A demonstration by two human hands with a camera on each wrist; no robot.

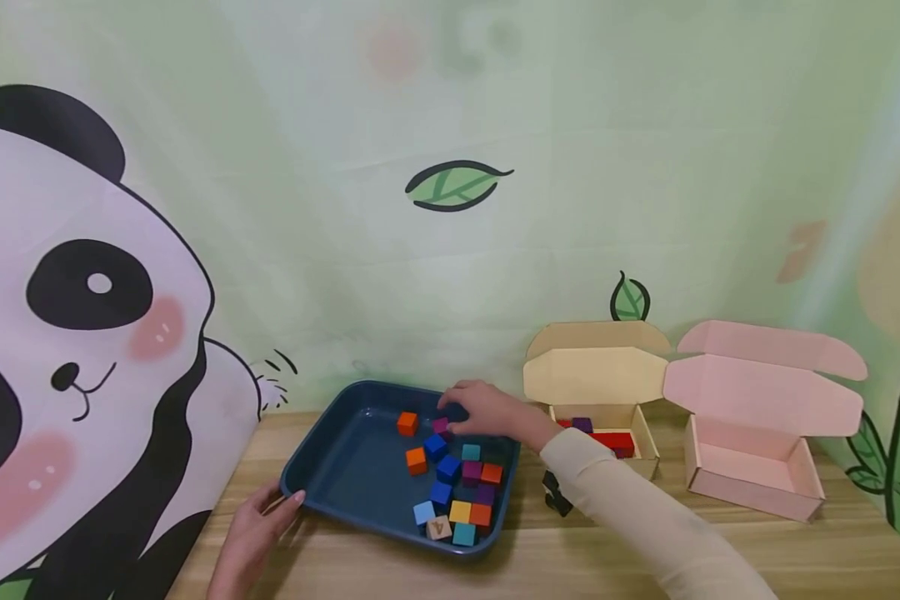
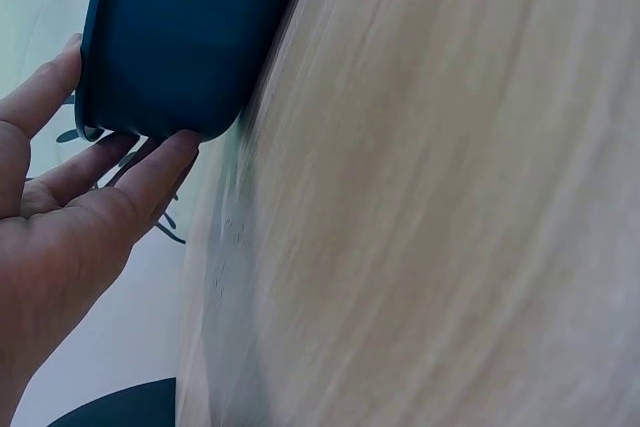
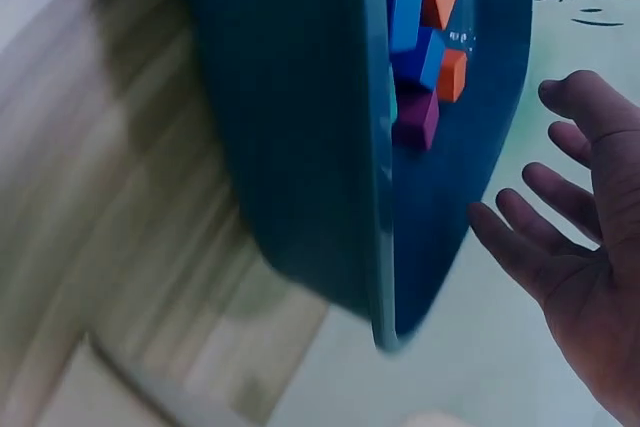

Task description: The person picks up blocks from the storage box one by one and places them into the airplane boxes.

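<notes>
A dark blue tray (image 1: 360, 492) lies on the wooden table with several coloured cubes, mostly in its right half. My left hand (image 1: 258, 521) holds its near left corner, thumb over the rim and fingers (image 2: 165, 162) against the outer wall. Over the tray's far right side hovers my right hand (image 1: 487, 410), fingers spread and nothing in them. Close below its fingertips is a magenta cube (image 1: 441, 426), with a blue cube (image 1: 436, 447) beside it. Two orange cubes (image 1: 407, 423) sit further left. A plain wooden cube (image 1: 438, 527) with a dark mark lies at the near wall.
Right of the tray, a pale yellow box (image 1: 647, 442) stands with its lid up, red and purple pieces inside, partly behind my right sleeve. Beside it is a pink box (image 1: 753, 492) with a raised lid. A small black object (image 1: 557, 493) lies between tray and sleeve. A panda-print backdrop (image 1: 450, 292) rises behind.
</notes>
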